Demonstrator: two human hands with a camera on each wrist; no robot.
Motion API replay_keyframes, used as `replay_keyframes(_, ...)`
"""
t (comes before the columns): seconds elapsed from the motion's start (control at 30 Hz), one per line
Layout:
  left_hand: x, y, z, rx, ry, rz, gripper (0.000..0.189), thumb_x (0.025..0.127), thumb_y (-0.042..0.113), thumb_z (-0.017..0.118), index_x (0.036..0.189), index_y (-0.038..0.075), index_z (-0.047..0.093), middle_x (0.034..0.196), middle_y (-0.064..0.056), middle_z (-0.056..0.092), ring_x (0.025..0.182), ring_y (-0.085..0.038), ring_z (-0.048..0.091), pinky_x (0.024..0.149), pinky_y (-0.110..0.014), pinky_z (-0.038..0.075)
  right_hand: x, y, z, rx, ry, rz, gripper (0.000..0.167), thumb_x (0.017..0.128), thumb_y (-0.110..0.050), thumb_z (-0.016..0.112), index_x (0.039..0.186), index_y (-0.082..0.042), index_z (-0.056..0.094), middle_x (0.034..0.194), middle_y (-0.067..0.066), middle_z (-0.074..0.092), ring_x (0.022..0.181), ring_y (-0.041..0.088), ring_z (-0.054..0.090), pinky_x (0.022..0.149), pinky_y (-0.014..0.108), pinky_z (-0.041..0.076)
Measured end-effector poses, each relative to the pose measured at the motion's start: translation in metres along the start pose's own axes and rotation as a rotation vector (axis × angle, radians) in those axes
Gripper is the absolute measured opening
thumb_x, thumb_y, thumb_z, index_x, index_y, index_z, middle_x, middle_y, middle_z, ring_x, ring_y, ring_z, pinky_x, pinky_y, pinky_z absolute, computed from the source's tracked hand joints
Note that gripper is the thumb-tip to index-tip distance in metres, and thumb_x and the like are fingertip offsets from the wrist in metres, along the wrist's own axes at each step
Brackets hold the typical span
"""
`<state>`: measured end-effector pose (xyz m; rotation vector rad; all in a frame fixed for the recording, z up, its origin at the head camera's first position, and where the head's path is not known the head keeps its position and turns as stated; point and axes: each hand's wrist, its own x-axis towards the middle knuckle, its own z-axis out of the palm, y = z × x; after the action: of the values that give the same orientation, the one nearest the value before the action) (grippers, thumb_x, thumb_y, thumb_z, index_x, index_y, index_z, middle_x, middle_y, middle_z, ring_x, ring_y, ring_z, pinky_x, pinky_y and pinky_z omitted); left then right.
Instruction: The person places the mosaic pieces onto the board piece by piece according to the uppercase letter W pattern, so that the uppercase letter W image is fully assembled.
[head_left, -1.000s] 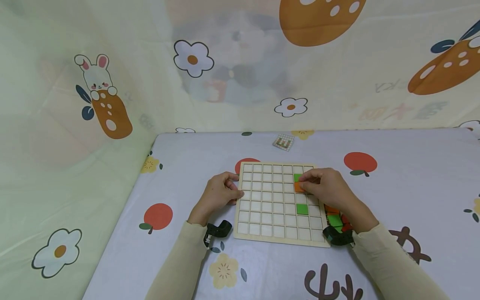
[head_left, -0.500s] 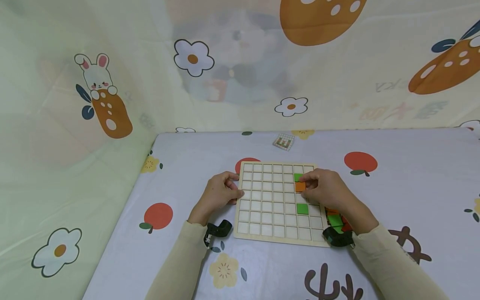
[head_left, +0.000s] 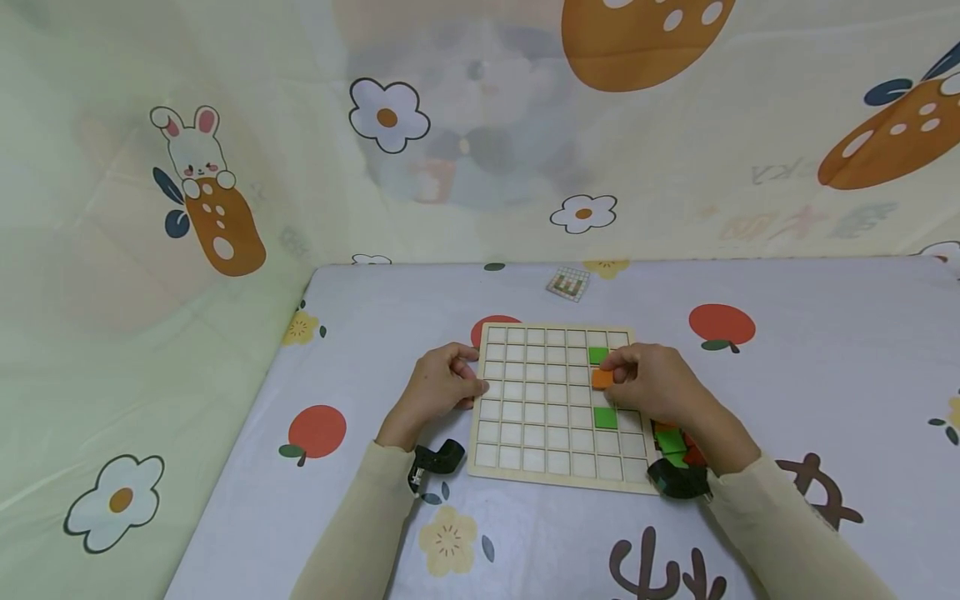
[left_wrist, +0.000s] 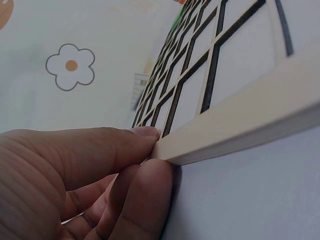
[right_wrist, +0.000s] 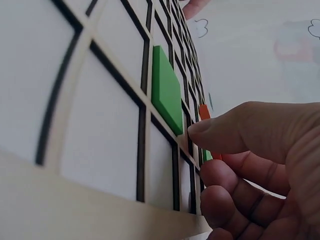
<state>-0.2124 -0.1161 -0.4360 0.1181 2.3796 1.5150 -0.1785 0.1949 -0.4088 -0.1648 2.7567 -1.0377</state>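
Observation:
A wooden grid board [head_left: 555, 482] with white square cells lies on the table. My left hand [head_left: 435, 387] pinches its left edge; the left wrist view shows thumb and fingertip at the frame's corner [left_wrist: 172, 154]. Above the right part of the grid, my right hand [head_left: 654, 383] holds an orange square tile [head_left: 602, 379] between thumb and fingers. One green tile [head_left: 597, 356] sits in a cell just beyond it, and another green tile [head_left: 604, 417] sits nearer me. In the right wrist view the orange tile [right_wrist: 204, 112] is partly hidden behind the thumb.
Several loose green, orange and red tiles [head_left: 670, 442] lie beside the board's right edge, partly under the right wrist. A small card with a grid pattern [head_left: 568, 284] lies at the back of the table. Printed cloth walls rise behind and on the left.
My right hand has drawn slightly toward me, and the orange tile has shifted with it away from the far green tile. The left hand and board have stayed in place.

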Motion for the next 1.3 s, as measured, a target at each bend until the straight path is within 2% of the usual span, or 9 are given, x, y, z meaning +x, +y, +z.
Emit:
replay_keyframes(0.47,0.0,0.0,-0.001,-0.001,-0.003,0.002,0.044,0.081,0.003,0.079,0.121,0.001,0.06,0.082,-0.01,0.062,0.057,-0.015,0.061,0.054,-0.026,0.055,-0.008,0.0,0.002,0.022,-0.01,0.012,0.025,0.079,-0.014,0.081,0.101,-0.008,0.071,0.085,0.003,0.061,0.082,0.021,0.053,0.069,0.032,0.046)
replay_keyframes(1.3,0.0,0.0,0.0,-0.003,-0.002,0.007,0.044,0.081,0.002,0.079,0.121,0.001,0.061,0.083,-0.01,0.063,0.058,-0.015,0.062,0.055,-0.027,0.056,-0.008,0.004,-0.002,0.048,-0.092,0.024,0.027,0.079,-0.015,0.081,0.104,-0.007,0.072,0.088,0.003,0.063,0.086,0.021,0.054,0.072,0.033,0.047)
